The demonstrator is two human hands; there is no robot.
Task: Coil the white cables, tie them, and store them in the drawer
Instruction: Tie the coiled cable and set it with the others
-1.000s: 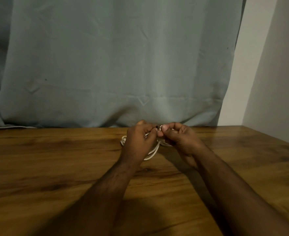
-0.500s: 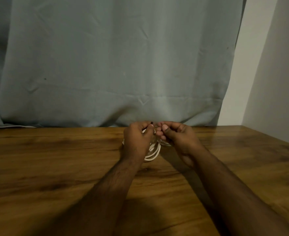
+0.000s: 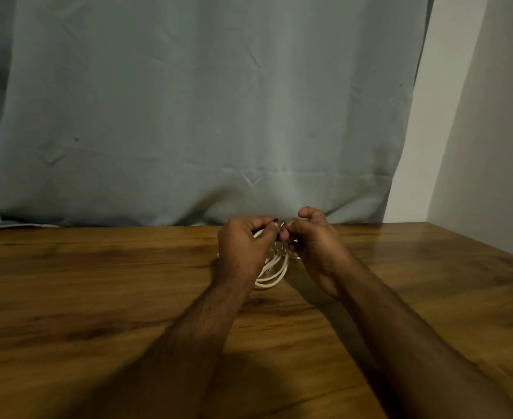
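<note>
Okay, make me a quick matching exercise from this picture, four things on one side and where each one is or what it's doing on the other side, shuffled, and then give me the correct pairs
Things:
1. white cable
2. curtain
3. left hand
4. wooden table

Places or states:
A. hangs behind the far edge of the table
B. coiled in loops between the two hands
C. lies under both forearms
D. pinches something small above the coil, facing the right hand

Pairs: 1-B, 2-A, 3-D, 4-C
</note>
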